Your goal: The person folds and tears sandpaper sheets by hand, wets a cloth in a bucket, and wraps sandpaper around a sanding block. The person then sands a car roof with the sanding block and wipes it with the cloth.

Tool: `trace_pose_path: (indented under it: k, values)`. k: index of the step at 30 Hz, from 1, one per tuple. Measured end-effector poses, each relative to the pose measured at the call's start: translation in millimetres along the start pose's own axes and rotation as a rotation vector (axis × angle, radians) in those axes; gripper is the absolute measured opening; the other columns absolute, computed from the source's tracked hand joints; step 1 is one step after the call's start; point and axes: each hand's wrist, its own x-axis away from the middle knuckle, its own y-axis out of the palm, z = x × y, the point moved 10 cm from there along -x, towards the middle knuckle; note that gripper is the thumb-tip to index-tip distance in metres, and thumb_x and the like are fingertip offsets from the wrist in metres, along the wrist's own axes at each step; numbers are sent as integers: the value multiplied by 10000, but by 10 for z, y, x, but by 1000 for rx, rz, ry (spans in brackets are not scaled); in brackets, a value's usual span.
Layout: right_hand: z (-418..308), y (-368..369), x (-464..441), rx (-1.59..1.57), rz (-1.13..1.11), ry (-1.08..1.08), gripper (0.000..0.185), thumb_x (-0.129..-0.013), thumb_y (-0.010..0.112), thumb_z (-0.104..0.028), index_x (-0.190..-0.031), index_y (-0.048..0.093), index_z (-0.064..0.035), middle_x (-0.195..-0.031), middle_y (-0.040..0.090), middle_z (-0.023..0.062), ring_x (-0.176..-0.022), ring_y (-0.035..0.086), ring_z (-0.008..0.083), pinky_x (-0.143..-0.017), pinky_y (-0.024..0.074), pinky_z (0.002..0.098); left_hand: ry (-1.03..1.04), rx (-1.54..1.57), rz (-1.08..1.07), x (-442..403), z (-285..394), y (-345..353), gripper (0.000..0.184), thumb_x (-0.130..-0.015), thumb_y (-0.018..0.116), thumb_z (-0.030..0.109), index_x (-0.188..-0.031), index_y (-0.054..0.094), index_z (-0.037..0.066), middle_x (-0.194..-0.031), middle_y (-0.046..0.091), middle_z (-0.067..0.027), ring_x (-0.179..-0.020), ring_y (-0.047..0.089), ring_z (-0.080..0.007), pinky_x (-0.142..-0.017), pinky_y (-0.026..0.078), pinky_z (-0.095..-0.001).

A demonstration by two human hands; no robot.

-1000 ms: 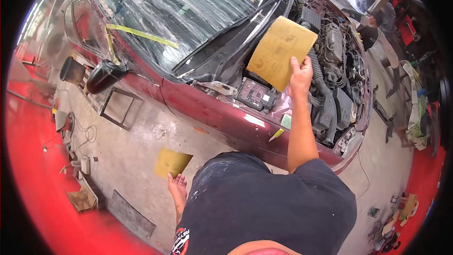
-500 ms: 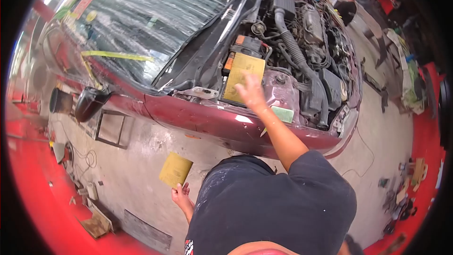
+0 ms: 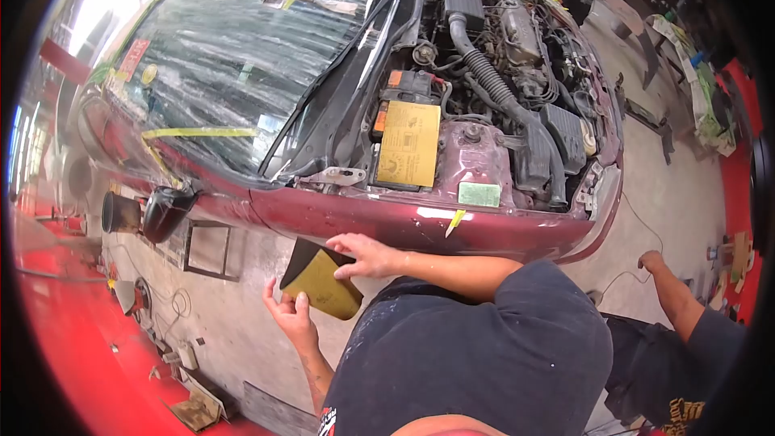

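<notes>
We hold a yellow sheet [image 3: 329, 289] between both hands, left of centre in the lower half of the frame. Our left grip [image 3: 294, 319] is clamped on its left side, thumb on the yellow face. Our right grip [image 3: 367, 257] is clamped on its upper right part, fingers over the dark face and thumb on the yellow one. The sheet is curved, dark side inward. Near the centre of the frame we see a second sheet [image 3: 409, 145] lying flat in the car [image 3: 339, 211]'s engine bay. To its right, a pale green pad [image 3: 479, 194] rests by the fender edge, and a yellow tool [image 3: 455, 223] lies just below. The streaked windshield [image 3: 266, 48] fills the upper left, with tape [image 3: 202, 132] across its lower part. At the lower right we see a co-worker's hand [image 3: 651, 261], well apart from ours.
</notes>
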Motion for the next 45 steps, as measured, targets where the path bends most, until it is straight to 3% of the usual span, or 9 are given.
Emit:
trace_pose_path:
  k: [2,3,7,11,16,24,29,37,45]
  values:
    - [42,-134,-7,-336,29,122,517,-801,800,-302,-1179,617,0,-1050,685,123,-968,651,200,-866,522,347,-79,18,42,-86,-148,-53,656,-905,550,-26,-1482,255,70,-1183,627,-158,-1074,601,-191,-933,464,-311]
    - [44,-166,-60,-316,-31,124,384,-840,772,-244,-1111,653,-1,-997,703,87,-902,637,136,-817,524,307,-102,-12,91,-119,-105,-15,627,-912,563,-16,-1473,293,63,-1180,627,-161,-1083,600,-191,-942,468,-320]
    - [4,-265,-35,-471,14,191,175,-912,691,-164,-967,660,-1,-874,660,-15,-793,579,50,-718,487,237,-137,70,86,-171,-118,146,601,-947,593,2,-1473,304,43,-1204,626,-166,-1063,612,-186,-924,495,-314]
    - [31,-278,-7,-533,29,209,180,-922,680,-167,-971,640,2,-869,657,-4,-790,573,45,-714,479,232,-347,251,67,-25,-476,155,547,-950,615,65,-1436,369,13,-1199,639,-135,-1017,643,-154,-827,536,-291]
    - [43,-244,-7,-506,43,229,199,-921,683,-177,-983,637,7,-873,656,7,-790,576,50,-712,476,232,-431,144,78,112,-661,88,293,-968,627,145,-1184,619,-53,-1031,701,-68,-840,675,-111,-736,549,-250]
    - [-171,-246,-29,-229,3,221,247,-882,697,-205,-981,659,18,-746,651,12,-685,575,53,-637,478,252,-438,160,153,235,-681,-109,244,-973,628,153,-1127,642,-35,-952,712,-58,-787,670,-94,-682,542,-227]
    - [-195,-217,-57,-250,-16,219,232,-867,693,-187,-954,670,26,-740,655,22,-679,578,59,-634,480,257,-433,198,168,267,-666,-121,220,-966,637,146,-1097,646,-31,-952,715,-72,-792,676,-105,-661,550,-226]
    - [-128,-177,-97,-314,-24,222,196,-853,683,-143,-948,673,27,-766,668,29,-707,591,65,-657,486,257,-425,405,161,240,-613,-181,184,-955,629,96,-1089,642,-28,-972,718,-116,-817,702,-172,-751,591,-329]
    - [-117,-105,-78,-449,-34,220,185,-855,675,-118,-963,674,31,-792,676,15,-723,592,56,-671,489,250,-429,360,200,252,-567,-204,221,-947,638,78,-1116,644,-63,-992,717,-132,-827,700,-180,-783,578,-325]
